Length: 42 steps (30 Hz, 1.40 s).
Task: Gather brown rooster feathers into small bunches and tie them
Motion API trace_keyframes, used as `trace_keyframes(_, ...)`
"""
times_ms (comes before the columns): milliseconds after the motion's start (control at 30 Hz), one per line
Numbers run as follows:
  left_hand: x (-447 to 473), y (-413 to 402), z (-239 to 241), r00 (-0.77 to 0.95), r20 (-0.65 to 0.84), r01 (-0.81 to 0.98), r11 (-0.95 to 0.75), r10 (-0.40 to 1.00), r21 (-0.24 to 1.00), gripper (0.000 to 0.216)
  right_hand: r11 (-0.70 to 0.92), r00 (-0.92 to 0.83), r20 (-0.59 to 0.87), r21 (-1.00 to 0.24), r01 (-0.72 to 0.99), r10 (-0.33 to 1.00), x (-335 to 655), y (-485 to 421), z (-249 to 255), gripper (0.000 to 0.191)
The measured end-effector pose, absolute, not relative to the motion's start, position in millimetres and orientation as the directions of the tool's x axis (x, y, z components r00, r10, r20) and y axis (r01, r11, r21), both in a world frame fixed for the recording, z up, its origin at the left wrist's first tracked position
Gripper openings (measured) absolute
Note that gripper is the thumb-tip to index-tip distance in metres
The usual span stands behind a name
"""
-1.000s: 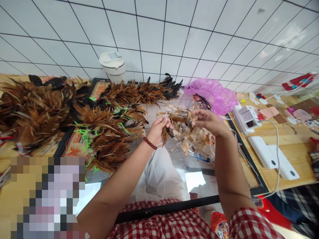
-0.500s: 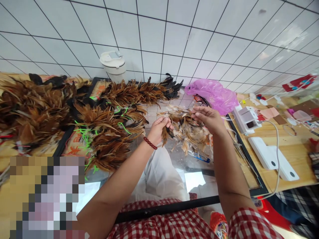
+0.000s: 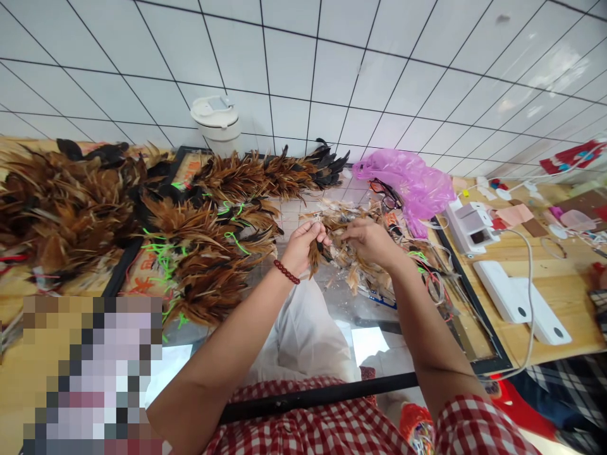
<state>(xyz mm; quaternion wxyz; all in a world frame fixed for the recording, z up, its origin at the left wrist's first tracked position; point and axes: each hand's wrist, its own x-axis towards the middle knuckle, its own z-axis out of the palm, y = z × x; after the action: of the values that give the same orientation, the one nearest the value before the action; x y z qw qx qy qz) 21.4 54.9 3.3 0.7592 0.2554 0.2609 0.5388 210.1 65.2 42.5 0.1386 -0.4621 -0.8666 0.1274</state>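
Observation:
My left hand (image 3: 306,243), with a dark red bead bracelet (image 3: 286,272) at its wrist, pinches a small bunch of brown and black feathers (image 3: 313,258) that hangs down below the fingers. Just to its right is my right hand (image 3: 370,242), fingertips drawn together and pointing at the left hand; whether a feather sits in that pinch is too small to see. Beneath the right hand spreads a loose heap of pale and brown feathers (image 3: 353,278). Left of my hands lie fuller brown feather bunches (image 3: 203,278), some with bright green ties (image 3: 159,256).
A long feather strand (image 3: 265,177) runs along the back near a white lidded container (image 3: 215,120). Back right are a pink plastic bag (image 3: 410,180) and glasses (image 3: 387,194). White power banks (image 3: 519,303) and a cable lie to the right. A blue tool (image 3: 382,300) is partly covered.
My right hand has moved left and slightly down, from above the loose heap to beside the left hand, its fingers closing. My left hand has stayed in place with its feathers.

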Motion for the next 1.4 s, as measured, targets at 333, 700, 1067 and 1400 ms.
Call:
trace_keyframes(333,23,54,2,0.289,-0.087,-0.688,0.271,0.953,0.673,0.025,0.306,-0.275,0.17,-0.743,0.595,0.946,217,63,62,0.019)
trace_keyframes(700,24,54,1,0.229,-0.144,-0.678,0.263,0.963,0.686,0.024,0.007,-0.333,-0.103,-0.95,0.313,0.937,193,58,55,0.039)
trace_keyframes(1067,26,56,-2,0.2,-0.134,-0.656,0.234,0.971,0.718,0.024,-0.004,-0.411,-0.11,-0.968,0.25,0.905,171,54,38,0.042)
trace_keyframes(1400,25,55,4,0.218,-0.22,-0.719,0.309,0.951,0.623,0.018,-0.227,-0.399,-0.245,-0.969,0.093,0.884,169,53,40,0.035)
